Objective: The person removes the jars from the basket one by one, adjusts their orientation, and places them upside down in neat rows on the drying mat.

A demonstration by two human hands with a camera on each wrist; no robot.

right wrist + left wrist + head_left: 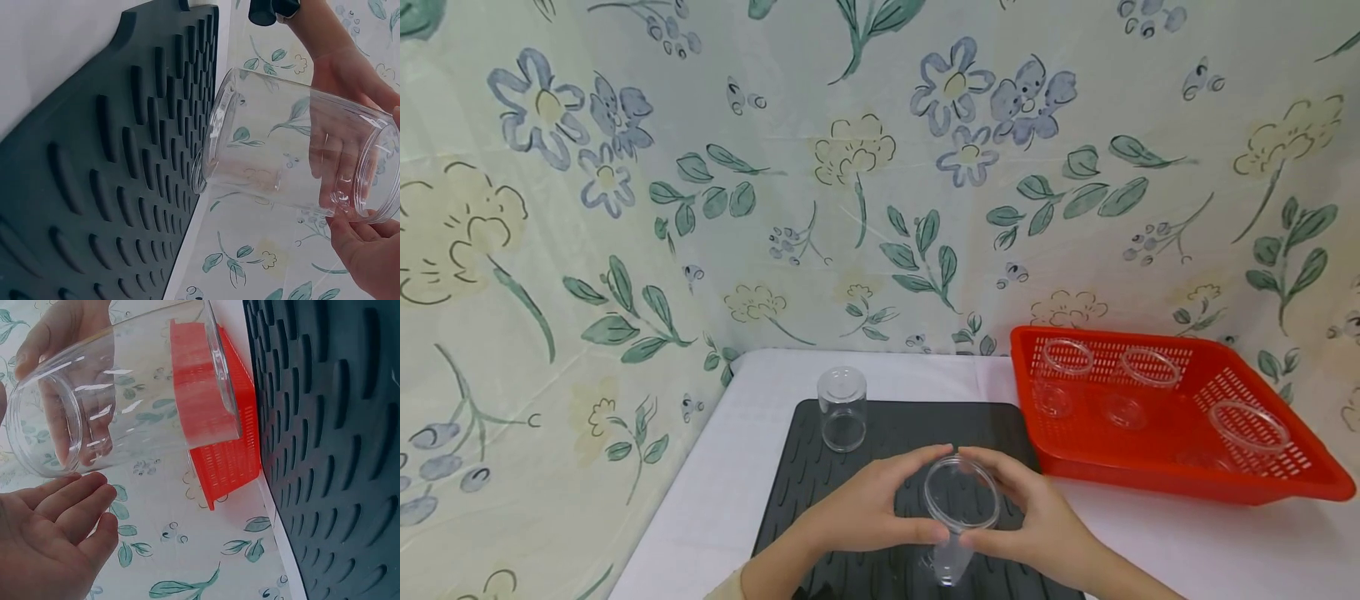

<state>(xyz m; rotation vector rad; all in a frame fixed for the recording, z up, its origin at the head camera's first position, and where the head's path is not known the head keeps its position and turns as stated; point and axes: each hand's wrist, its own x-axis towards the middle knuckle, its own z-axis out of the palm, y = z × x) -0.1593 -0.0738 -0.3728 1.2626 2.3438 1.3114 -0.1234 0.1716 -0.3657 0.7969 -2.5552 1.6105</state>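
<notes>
Both hands hold one clear cup (961,492) upright above the black ridged mat (925,421). My left hand (868,504) grips the upper rim from the left, thumb on the near side and fingers on the far side. The right hand (1037,517) mirrors this on the right, the thumbs close together at the front. In the left wrist view the see-through cup (140,387) has its lower end close over the mat. From the right wrist, the cup (281,137) shows its tapered wall, with right-hand fingertips at the rim.
A second clear cup (842,412) stands on the mat's back left part. To the right, a red plastic basket (1120,467) holds three clear cups. White cloth (700,483) covers the table, and a floral curtain (865,200) hangs behind it.
</notes>
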